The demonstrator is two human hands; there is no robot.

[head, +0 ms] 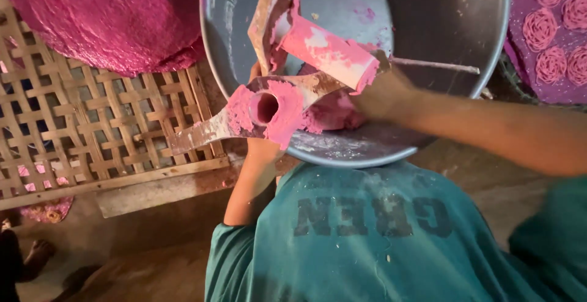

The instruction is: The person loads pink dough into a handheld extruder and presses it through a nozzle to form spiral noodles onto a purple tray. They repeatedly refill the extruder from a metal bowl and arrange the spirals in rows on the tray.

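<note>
Pink dough is being loaded into the 2-piece wooden press, right hand gripping its plunger, left hand hidden, grip indeterminable; next: seat plunger squarely.

Left hand mostly hidden behind press, grip perhaps closed

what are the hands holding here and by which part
The right hand grips the pink-coated plunger of a wooden press at its lower end. The left hand is mostly hidden behind the press's barrel piece, so its grip cannot be told.
</note>
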